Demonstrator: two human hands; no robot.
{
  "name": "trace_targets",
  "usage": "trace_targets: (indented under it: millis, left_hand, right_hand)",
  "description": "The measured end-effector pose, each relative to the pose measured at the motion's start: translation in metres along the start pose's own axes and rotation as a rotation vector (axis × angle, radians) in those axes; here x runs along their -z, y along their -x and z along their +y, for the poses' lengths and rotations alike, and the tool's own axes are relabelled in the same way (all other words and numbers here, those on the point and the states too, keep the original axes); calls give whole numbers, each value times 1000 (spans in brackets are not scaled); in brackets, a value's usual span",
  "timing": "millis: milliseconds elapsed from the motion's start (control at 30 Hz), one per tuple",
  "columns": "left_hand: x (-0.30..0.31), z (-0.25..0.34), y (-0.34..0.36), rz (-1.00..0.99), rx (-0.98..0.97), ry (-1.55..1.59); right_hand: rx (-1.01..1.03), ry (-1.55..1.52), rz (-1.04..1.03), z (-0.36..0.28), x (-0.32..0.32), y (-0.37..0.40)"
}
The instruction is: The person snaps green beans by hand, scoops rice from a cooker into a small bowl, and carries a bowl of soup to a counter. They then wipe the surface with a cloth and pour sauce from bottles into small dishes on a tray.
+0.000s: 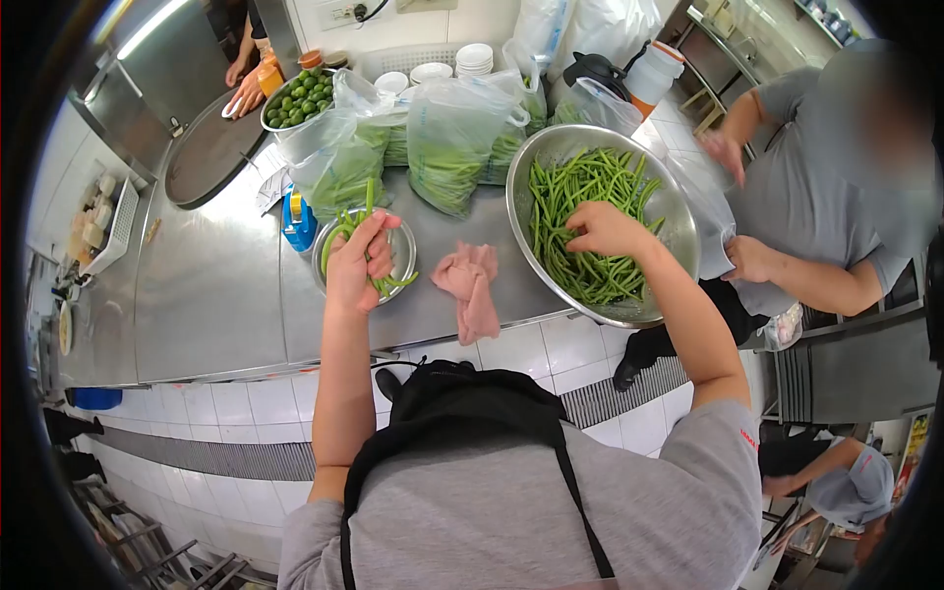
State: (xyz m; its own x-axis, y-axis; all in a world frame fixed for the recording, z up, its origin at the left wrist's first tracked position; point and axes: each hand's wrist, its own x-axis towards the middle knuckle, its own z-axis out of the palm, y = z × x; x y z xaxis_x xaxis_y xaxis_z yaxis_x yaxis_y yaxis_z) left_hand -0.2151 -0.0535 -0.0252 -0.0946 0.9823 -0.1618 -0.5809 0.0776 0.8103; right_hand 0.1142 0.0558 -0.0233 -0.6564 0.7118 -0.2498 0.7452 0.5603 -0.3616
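My left hand [362, 258] is closed around a few green beans [370, 195], whose ends stick out above and below the fist. Right under it stands a small metal bowl [404, 239] with some bean pieces inside. Over a large steel bowl [678, 211] heaped with green beans [600, 277], my right hand [608, 230] has its fingers bent together at the beans. Exactly what lies between those fingertips is partly hidden. A crumpled pink cloth [467, 285] lies on the steel counter between the two bowls.
Plastic bags of green beans [452, 147] line the back, near stacked white dishes [474, 59] and a bowl of limes [298, 98]. A blue container [298, 221] stands beside the small bowl. A co-worker [816, 187] at the right holds a plastic bag [696, 211].
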Motion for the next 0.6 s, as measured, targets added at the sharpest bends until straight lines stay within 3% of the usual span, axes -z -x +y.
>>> trace_targets:
  millis: [167,233,300,367,600]
  left_hand:
    - [-2,1,2,12,-10,-19]
    - [-3,0,1,13,-2,-23]
    - [-5,-2,-1,19,5,-23]
    - [-5,-4,0,5,15,-22]
    - [12,-3,4,66,-5,-5]
  right_hand:
    - [-180,139,279,6,25,7]
    - [-326,270,675,-13,14,3]
    - [-19,287,537,-15,-3,-6]
    - [224,359,235,-6,-21,-18]
    - [351,544,167,4,-34,-28]
